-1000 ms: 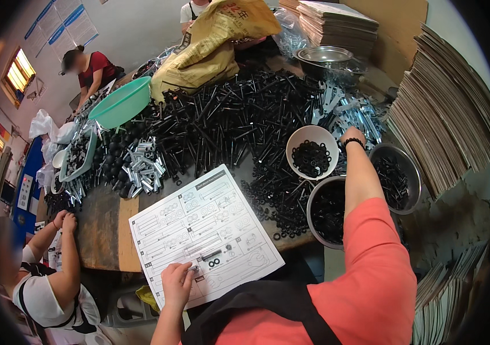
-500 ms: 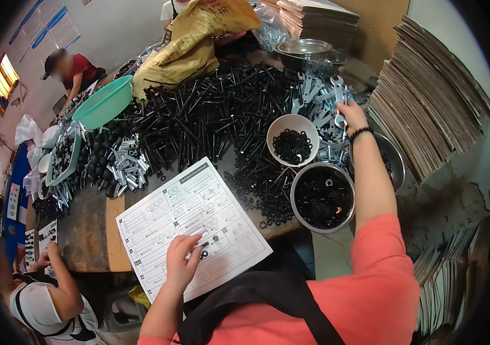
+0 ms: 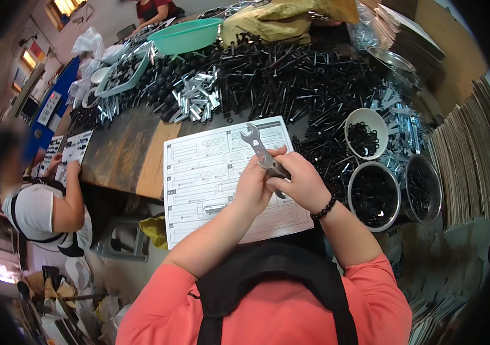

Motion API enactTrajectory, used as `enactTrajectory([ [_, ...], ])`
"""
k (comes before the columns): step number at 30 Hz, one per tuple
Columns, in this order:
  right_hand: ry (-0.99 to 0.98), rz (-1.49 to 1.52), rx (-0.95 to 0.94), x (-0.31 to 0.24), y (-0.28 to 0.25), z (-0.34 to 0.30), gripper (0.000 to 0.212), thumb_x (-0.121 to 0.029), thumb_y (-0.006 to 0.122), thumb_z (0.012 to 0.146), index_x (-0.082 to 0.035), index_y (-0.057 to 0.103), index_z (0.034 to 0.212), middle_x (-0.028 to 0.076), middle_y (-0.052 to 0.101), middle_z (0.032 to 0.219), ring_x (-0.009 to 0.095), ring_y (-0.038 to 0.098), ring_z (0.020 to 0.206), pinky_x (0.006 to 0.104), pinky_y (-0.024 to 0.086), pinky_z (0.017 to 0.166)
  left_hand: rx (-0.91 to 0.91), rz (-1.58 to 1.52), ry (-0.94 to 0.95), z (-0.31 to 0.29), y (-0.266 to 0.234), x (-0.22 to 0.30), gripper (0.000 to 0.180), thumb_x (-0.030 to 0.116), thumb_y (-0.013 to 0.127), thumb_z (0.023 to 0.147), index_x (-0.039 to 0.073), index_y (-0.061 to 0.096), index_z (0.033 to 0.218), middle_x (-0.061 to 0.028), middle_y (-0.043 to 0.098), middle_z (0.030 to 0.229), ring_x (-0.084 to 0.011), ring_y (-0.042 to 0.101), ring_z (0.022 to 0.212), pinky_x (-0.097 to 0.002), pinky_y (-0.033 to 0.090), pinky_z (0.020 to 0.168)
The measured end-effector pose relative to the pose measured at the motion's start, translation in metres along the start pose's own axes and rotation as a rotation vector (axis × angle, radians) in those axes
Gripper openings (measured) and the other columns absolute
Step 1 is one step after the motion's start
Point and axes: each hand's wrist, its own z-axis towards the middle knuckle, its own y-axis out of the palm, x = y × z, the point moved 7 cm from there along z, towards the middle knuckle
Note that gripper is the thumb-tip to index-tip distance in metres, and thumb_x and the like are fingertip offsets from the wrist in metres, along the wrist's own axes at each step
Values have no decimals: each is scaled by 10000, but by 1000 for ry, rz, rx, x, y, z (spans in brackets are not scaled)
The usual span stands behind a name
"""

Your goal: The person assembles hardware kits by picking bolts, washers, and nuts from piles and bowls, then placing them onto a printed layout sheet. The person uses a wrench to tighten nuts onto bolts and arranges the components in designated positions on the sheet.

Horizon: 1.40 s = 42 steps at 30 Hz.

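My left hand (image 3: 252, 188) and my right hand (image 3: 303, 183) meet above a white printed sheet (image 3: 190, 155), both closed around a grey open-end wrench (image 3: 253, 141). Its open jaw points up and away from me, while my fingers hide much of its lower part. A darker metal piece shows between my hands, and I cannot make out whether it belongs to the same wrench. Boxed outline drawings of hardware cover the sheet, which lies at the near table edge. On it rests a short silver metal piece (image 3: 215, 209), left of my left forearm.
Black bolts (image 3: 291, 72) are heaped across the table behind the sheet, beside silver sleeves (image 3: 196, 98). To the right stand a white bowl of black rings (image 3: 365, 114), metal bowls (image 3: 374, 229) and stacked cardboard (image 3: 463, 172). A co-worker (image 3: 43, 201) sits at the left.
My right hand has come back from the wrench pile at the right with a wrench. My left hand has risen from the sheet to meet it. The view has shifted left and down.
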Motion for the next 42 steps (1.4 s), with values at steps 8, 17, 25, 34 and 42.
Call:
enactTrajectory([
  [8, -262, -188, -282, -4, 32, 16, 369, -98, 596, 806, -58, 557, 1171, 125, 528, 830, 285, 525, 787, 359, 446, 714, 180, 163, -183, -29, -66, 21, 308, 305, 376, 976, 59, 492, 1121, -103, 591, 901, -208, 617, 791, -317, 526, 696],
  [17, -1044, -389, -592, -56, 82, -4, 222, -108, 579, 756, -115, 626, 974, 56, 570, 888, 251, 556, 875, 341, 459, 756, 186, 133, -485, -47, -62, 14, 517, 505, 298, 961, 59, 539, 1062, -63, 585, 845, -146, 557, 668, -264, 471, 545],
  [25, -36, -227, -204, -8, 62, 4, 323, -188, 660, 777, -41, 572, 1051, 121, 589, 916, 253, 607, 787, 335, 491, 669, 179, 44, -87, -49, -81, 36, 211, 203, 418, 965, 65, 419, 1123, -92, 579, 887, -169, 550, 769, -294, 463, 702],
  [34, -80, -213, -152, 6, 98, -18, 559, -29, 630, 715, -43, 434, 1238, 164, 568, 902, 308, 566, 810, 355, 466, 707, 225, 28, 164, -47, -62, 34, 100, 152, 436, 958, 102, 422, 1043, -181, 490, 1280, -274, 471, 1174, -388, 331, 1026],
  [42, -174, -337, -192, 13, 48, -18, 231, -60, 642, 723, -52, 587, 947, 96, 562, 723, 268, 555, 675, 357, 450, 612, 88, 1093, 286, -73, -50, 85, 633, 106, 675, 773, 96, 383, 1334, -76, 555, 1063, -137, 539, 861, -256, 477, 667],
])
